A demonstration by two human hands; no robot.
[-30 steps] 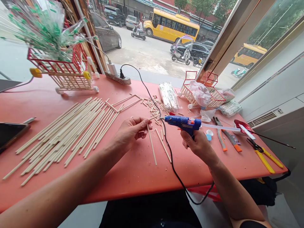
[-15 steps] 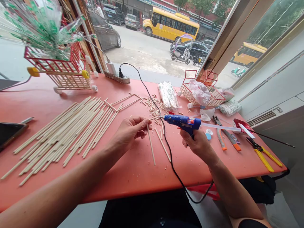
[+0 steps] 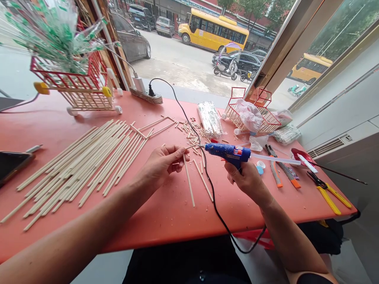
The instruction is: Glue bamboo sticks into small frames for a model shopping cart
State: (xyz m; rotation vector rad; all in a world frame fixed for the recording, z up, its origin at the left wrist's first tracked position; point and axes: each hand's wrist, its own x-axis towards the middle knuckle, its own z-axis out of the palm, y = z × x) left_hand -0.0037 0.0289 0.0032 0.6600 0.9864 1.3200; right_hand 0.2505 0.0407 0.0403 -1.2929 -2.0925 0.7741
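Pinched between the thumb and fingers of my left hand (image 3: 169,159) is a thin wooden stick (image 3: 188,181), slanting down toward me. A short stick piece reaches from the same fingertips toward the nozzle of a blue hot glue gun (image 3: 227,153). My right hand (image 3: 247,177) is closed around the gun's handle, and a clear glue stick (image 3: 275,159) juts from its back. Whether the nozzle touches the short piece I cannot tell. Another loose stick (image 3: 203,180) lies on the table just right of the held one.
Many wooden sticks (image 3: 74,169) lie at left beside a joined stick frame (image 3: 148,128). The black cord (image 3: 213,205) crosses the table. Pliers (image 3: 274,165) and yellow-handled scissors (image 3: 331,193) lie at right. Small stick carts (image 3: 79,86) stand at the back corners, near a power strip (image 3: 146,96).
Hardly anything differs. The lower end of the held stick has shifted very slightly to the right; both hands and the glue gun stay in nearly the same place.
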